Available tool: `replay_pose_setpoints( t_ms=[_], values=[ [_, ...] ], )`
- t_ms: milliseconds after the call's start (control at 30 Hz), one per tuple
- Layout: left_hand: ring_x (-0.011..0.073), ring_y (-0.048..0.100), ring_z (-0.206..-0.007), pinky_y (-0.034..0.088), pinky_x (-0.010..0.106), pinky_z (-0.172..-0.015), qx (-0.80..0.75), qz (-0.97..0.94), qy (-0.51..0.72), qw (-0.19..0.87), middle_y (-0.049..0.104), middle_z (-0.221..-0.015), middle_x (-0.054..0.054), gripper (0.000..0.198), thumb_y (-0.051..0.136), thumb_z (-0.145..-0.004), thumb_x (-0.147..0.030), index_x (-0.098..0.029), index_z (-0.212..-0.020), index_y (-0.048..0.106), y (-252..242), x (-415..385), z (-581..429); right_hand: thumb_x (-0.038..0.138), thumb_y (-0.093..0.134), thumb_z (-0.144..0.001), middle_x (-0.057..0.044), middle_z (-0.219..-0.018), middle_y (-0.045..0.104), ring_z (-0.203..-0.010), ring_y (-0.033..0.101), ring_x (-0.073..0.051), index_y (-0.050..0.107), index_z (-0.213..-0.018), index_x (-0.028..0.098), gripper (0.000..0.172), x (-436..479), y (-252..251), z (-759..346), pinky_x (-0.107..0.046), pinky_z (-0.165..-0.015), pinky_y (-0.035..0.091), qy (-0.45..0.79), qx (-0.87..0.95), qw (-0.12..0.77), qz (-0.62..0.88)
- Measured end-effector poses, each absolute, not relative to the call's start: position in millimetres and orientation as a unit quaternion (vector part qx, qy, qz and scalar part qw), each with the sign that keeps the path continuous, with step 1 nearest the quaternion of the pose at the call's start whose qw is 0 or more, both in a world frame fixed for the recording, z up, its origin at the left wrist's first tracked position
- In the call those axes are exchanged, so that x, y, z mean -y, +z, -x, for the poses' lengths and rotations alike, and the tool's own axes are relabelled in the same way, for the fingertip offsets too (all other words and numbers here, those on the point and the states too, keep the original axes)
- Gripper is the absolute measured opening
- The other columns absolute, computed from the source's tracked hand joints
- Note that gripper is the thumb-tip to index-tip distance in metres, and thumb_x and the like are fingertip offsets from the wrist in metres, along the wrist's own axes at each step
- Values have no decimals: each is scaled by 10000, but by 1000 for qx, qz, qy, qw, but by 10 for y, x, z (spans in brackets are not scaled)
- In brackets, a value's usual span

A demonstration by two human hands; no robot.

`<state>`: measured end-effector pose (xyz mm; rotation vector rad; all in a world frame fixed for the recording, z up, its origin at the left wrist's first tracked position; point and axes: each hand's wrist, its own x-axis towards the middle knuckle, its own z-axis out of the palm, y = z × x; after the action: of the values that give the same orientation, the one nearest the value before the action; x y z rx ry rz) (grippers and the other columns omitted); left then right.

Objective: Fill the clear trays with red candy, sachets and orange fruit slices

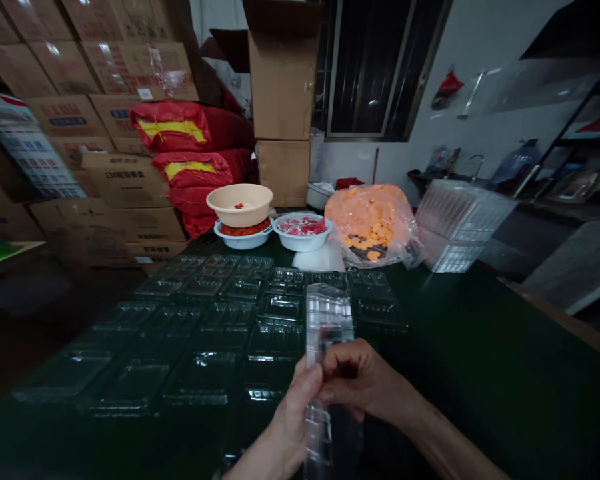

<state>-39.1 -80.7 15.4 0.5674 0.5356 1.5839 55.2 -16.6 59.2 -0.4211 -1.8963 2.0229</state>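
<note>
Upright in front of me is a narrow bundle of clear plastic containers (330,310), seen edge-on and apparently nested. My left hand (293,413) is closed round its left side, with the thumb lying along the edge. From the right, my right hand (363,380) is closed with its fingertips pinched at the bundle's edge, close to the left thumb. Exactly how many layers it pinches is hidden. Beyond and to the left, open clear plastic containers (200,377) lie in rows on the dark green table (480,373).
At the table's back stand a cream basin (240,203), a white bowl of red packets (303,233), a bag of orange pieces (373,223) and a tall stack of clear containers (460,227). Behind are red sacks (195,127) and cardboard boxes (283,87).
</note>
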Motion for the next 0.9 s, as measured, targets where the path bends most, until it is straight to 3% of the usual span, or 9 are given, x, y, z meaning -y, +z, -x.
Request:
replay_pose_setpoints(
  t_ms=[233, 367, 633, 767, 900],
  values=[
    [204, 605, -552, 463, 338, -581, -204, -268, 667, 664, 648, -728, 109, 701, 546, -713, -535, -97, -1244, 417, 88, 712, 278, 394, 659, -741, 64, -393, 461, -306, 384, -31, 596, -695, 128, 278, -11, 441, -755, -124, -327, 281, 739, 636, 165, 150],
    [214, 614, -561, 446, 313, -590, -200, -293, 649, 673, 629, -594, 70, 783, 603, -665, -546, -111, -1278, 381, 113, 662, 234, 432, 661, -728, 63, -423, 467, -327, 381, -24, 589, -705, 126, 315, 3, 474, -836, -127, -353, 302, 738, 633, 186, 142],
    [216, 598, -531, 435, 341, -609, -224, -285, 635, 682, 608, -531, 66, 880, 560, -637, -642, -70, -1277, 366, 111, 683, 173, 384, 657, -743, 62, -404, 464, -299, 377, -37, 570, -698, 136, 267, -44, 359, -912, -133, -326, 266, 757, 610, 185, 145],
    [189, 585, -555, 428, 301, -556, -295, -271, 637, 659, 623, -652, 59, 777, 684, -618, -465, -114, -1253, 405, 194, 705, 183, 365, 584, -803, 41, -526, 475, -415, 411, -50, 559, -729, 147, 232, 133, 538, -915, -154, -399, 320, 670, 678, 236, 189],
    [198, 587, -769, 430, 297, -687, -328, -292, 651, 619, 619, -913, 60, 825, 755, -541, -226, -206, -1283, 395, 373, 661, 230, 310, 464, -874, -10, -717, 526, -640, 487, -109, 556, -752, 168, 209, 361, 797, -990, -202, -584, 412, 530, 735, 345, 244]
  ],
)
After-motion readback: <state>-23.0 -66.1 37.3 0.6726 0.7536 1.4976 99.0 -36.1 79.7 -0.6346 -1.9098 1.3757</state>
